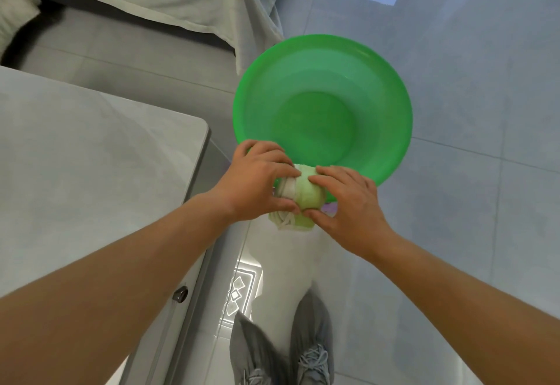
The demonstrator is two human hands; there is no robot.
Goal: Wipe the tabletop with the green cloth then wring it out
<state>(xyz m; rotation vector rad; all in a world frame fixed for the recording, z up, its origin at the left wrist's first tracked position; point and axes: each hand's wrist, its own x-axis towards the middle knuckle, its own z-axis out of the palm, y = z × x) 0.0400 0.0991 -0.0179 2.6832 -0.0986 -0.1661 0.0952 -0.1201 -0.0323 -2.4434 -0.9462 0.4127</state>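
Both hands [298,195] round cloth [306,195] above basin [391,106]

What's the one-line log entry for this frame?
phase: wringing | left hand + right hand: both gripping bunched green cloth | cloth: above near rim of green basin on floor | tabletop: cloth off it

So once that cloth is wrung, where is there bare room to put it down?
The grey tabletop left of both hands is bare. The floor tiles right of the green basin are open. It is crowded where the left hand and right hand grip the cloth.
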